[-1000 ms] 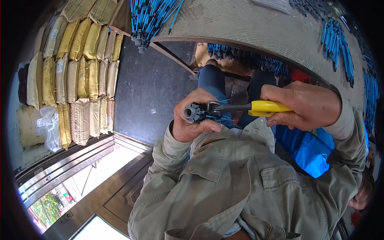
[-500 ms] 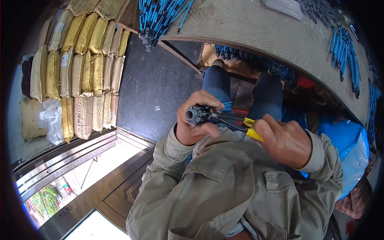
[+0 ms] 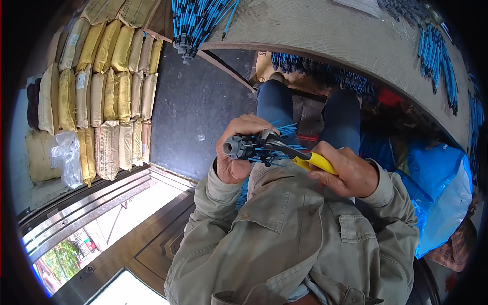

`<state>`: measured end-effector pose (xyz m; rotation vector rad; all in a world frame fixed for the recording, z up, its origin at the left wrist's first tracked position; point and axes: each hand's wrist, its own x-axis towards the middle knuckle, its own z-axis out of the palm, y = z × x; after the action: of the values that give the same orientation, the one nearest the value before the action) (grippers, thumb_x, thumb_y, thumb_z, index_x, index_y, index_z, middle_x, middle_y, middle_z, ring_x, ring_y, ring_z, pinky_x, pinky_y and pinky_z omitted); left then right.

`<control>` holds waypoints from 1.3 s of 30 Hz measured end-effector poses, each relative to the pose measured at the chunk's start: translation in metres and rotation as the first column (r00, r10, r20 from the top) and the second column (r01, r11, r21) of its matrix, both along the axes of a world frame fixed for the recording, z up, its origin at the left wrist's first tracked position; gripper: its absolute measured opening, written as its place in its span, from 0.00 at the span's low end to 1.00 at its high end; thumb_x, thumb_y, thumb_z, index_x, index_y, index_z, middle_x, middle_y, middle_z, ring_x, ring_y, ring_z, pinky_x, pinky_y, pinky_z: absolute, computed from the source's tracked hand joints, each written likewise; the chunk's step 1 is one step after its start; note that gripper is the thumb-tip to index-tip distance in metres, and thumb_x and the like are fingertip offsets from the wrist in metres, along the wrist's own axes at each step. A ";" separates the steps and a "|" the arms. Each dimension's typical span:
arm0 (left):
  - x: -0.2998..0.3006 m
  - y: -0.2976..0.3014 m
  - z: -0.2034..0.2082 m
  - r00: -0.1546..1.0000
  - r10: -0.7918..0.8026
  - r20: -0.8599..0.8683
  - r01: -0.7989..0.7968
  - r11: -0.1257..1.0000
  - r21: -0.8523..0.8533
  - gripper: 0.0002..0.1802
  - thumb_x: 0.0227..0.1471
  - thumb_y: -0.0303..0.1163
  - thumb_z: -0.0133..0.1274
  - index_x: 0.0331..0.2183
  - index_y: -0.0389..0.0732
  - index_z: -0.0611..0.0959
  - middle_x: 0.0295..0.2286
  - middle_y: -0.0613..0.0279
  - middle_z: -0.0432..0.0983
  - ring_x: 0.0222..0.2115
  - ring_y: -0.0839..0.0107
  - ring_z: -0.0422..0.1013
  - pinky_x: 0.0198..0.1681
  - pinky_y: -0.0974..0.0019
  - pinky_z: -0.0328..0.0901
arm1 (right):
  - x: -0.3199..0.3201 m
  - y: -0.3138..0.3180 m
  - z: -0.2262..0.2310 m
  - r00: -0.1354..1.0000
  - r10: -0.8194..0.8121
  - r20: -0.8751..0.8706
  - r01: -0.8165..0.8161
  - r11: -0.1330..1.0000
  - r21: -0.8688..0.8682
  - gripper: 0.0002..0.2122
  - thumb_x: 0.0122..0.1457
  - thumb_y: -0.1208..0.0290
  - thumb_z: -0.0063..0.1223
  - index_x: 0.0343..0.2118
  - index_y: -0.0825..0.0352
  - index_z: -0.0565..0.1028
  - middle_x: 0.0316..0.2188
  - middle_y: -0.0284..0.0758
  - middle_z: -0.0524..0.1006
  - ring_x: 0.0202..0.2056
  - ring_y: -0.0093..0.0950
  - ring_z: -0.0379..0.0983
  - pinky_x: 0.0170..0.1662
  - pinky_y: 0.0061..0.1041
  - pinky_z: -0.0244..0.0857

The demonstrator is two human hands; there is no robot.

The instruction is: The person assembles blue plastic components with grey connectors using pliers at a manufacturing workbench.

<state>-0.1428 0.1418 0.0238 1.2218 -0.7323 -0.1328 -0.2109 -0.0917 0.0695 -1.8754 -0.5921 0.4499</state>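
Note:
My left hand (image 3: 233, 169) is closed around a cluster of round grey plastic fittings (image 3: 232, 148) in front of my lap. Thin blue sticks (image 3: 287, 130) with black parts fan out from that cluster toward my knees. In my right hand (image 3: 352, 174) are pliers (image 3: 322, 161) with yellow handles and dark metal jaws. The jaws lie against the cluster beside my left fingers; exactly what is between them cannot be made out.
Ahead, a curved-looking worktable (image 3: 315, 33) bears a bundle of blue sticks (image 3: 203, 20) and another bundle (image 3: 437, 63) at right. Stacked sacks (image 3: 104, 96) line the left wall. A blue plastic bag (image 3: 432, 183) stands at my right, a panelled door (image 3: 152, 234) behind left.
The pliers have moved left and up onto the cluster, and their handles are closer together. My left hand has turned the cluster, so more blue sticks show.

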 end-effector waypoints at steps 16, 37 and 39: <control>-0.001 -0.004 0.005 0.996 -0.055 -0.067 0.049 0.995 -0.083 0.39 0.41 0.63 0.51 0.36 0.31 0.72 0.30 0.51 0.71 0.33 0.61 0.69 0.38 0.61 0.63 | 0.002 -0.002 -0.006 0.997 0.016 -0.075 -0.008 0.993 0.114 0.10 0.56 0.71 0.49 0.36 0.67 0.61 0.21 0.40 0.70 0.20 0.38 0.71 0.21 0.30 0.60; -0.003 0.000 0.010 0.996 -0.055 -0.066 0.053 0.998 -0.030 0.37 0.42 0.60 0.51 0.36 0.32 0.72 0.30 0.53 0.71 0.33 0.63 0.68 0.37 0.62 0.63 | 0.020 -0.012 0.001 0.983 0.134 -0.127 -0.120 0.986 0.114 0.07 0.56 0.76 0.45 0.35 0.68 0.62 0.21 0.37 0.73 0.20 0.30 0.73 0.22 0.25 0.64; -0.002 0.002 0.007 0.997 -0.059 -0.054 0.059 0.998 -0.011 0.37 0.42 0.60 0.51 0.36 0.32 0.72 0.30 0.52 0.71 0.34 0.63 0.68 0.38 0.62 0.63 | 0.022 -0.013 0.003 0.989 0.144 -0.020 -0.143 0.989 0.023 0.06 0.56 0.76 0.44 0.35 0.68 0.62 0.21 0.36 0.73 0.20 0.28 0.74 0.21 0.24 0.63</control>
<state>-0.1450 0.1436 0.0311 1.1842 -0.7215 -0.2103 -0.1888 -0.1052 0.0728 -1.8120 -0.7181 0.5547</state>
